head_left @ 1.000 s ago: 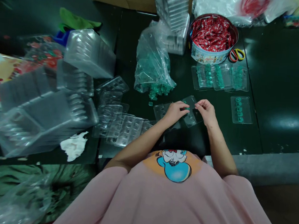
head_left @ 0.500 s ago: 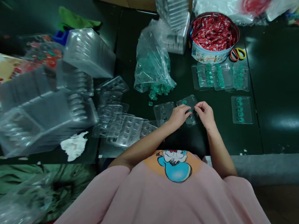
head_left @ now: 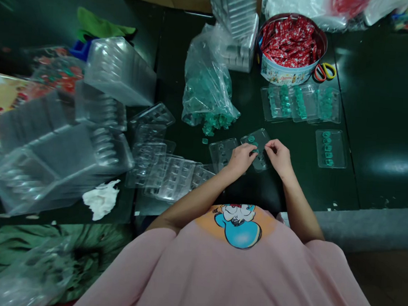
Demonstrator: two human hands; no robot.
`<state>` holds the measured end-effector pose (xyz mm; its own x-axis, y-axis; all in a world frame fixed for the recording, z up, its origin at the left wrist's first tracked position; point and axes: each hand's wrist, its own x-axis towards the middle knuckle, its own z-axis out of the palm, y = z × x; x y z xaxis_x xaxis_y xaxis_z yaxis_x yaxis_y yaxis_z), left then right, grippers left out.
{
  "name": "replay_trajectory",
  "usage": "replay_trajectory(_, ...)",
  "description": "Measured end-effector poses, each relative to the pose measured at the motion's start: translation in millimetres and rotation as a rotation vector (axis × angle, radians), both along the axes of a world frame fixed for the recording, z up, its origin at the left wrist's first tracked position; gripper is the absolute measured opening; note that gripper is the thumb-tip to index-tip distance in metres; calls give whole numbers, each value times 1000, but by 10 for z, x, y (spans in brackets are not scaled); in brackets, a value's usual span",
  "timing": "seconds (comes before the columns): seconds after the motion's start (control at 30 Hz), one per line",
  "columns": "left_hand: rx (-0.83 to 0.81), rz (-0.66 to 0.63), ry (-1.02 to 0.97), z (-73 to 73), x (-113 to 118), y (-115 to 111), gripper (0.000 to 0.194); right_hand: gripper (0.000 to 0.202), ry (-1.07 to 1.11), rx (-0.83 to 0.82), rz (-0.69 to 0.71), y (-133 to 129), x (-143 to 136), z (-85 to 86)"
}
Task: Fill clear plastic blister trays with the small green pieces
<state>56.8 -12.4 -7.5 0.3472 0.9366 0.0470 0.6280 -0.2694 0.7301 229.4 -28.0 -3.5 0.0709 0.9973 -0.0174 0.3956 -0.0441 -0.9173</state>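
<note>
Left hand [head_left: 241, 159] curls over clear rectangular plastic tray [head_left: 261, 138] bearing small translucent-green pieces [head_left: 251, 139]; right hand [head_left: 279, 158] at tray's right edge. Whether either pinches anything: unclear.

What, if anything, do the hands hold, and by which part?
Cannot tell: the left hand and right hand hide any grip at the clear blister tray.

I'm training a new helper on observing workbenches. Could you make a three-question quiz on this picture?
1. True or false: the scissors lie beside the round tin.
2. What fills the tin? A) white paper; B) red packets; C) green cloth.
3. Which of the person's hands is nearer the clear bag of green pieces?

Key: 1. True. 2. B. 3. The left hand.
</note>
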Motion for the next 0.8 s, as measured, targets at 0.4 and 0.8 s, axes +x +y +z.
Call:
replay_trajectory(0.4,28,41,-163,64,64,-13,14,13,321,-121,51,47,-77,-33)
replay_trajectory(0.8,37,-43,74,72,78,-18,21,7,-23,-101,12,91,-151,-86)
